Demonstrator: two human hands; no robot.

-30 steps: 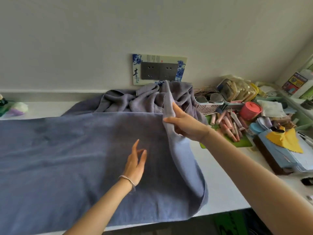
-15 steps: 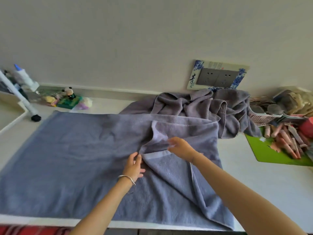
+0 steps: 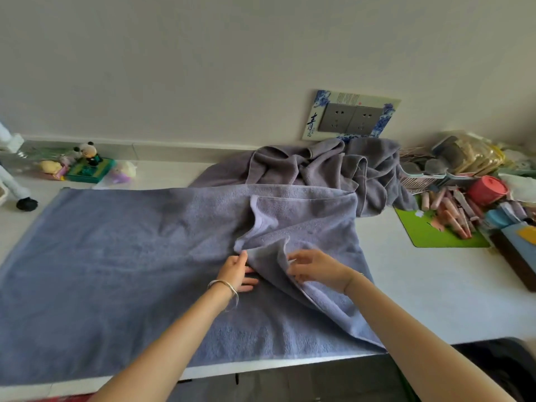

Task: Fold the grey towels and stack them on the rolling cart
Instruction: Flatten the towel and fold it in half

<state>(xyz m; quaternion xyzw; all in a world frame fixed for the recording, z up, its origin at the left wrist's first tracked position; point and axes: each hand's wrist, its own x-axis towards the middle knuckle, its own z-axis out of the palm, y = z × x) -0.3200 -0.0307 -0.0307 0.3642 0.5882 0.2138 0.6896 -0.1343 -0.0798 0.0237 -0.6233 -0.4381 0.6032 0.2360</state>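
Observation:
A large grey-blue towel [image 3: 116,271] lies spread across the white table [image 3: 435,294], its right end folded back over the middle in a loose bunch. My left hand [image 3: 236,271] pinches the hem of that folded part at the towel's centre. My right hand [image 3: 316,266] grips a raised fold of the same towel just to the right. A second grey towel [image 3: 324,166] lies crumpled against the wall behind. No rolling cart is in view.
Small toys [image 3: 87,165] sit at the back left by the wall. A green mat [image 3: 432,233] with several pink tubes, a red round tin [image 3: 487,190], baskets and boxes crowd the right side. A wall socket [image 3: 351,118] is above the crumpled towel.
My right hand brought the towel's right end down from near the crumpled towel onto the middle. My left hand went from hovering open to pinching the hem. The view swung left.

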